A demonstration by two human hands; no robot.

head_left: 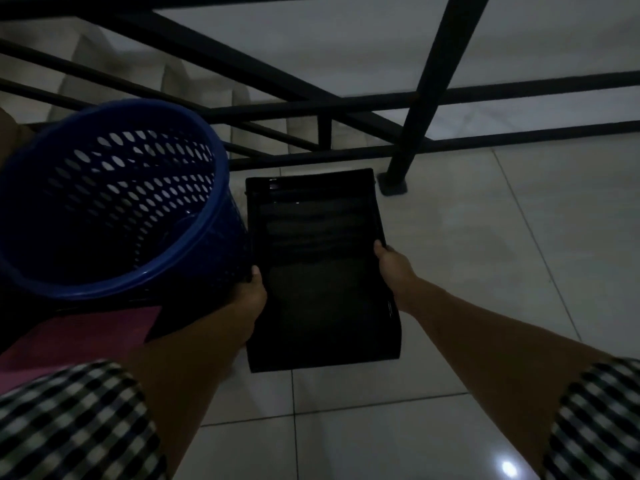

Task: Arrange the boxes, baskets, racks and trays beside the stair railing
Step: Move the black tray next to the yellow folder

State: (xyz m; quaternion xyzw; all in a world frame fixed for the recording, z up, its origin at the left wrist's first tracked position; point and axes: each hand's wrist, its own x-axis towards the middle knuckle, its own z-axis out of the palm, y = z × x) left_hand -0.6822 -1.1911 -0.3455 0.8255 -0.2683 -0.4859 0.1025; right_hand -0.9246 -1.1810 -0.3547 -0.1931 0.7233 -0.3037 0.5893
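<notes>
Pale glossy floor tiles (485, 271) stretch under a black metal stair railing (426, 98) in dim light. Between the hands is a black rectangular plastic tray (318, 254), its long axis running away from the person, far short end pointing at the railing's bottom rail. The left hand (251, 292) grips its left long edge and the right hand (391, 265) its right edge, fingers curled round the rims. A blue perforated round plastic basket (138, 174) stands just beside the tray's left side.

A blue perforated basket (114, 202), a black tray (318, 268), a black railing (426, 98), black-and-white checked sleeves (69, 420), pale floor tiles (502, 254).
</notes>
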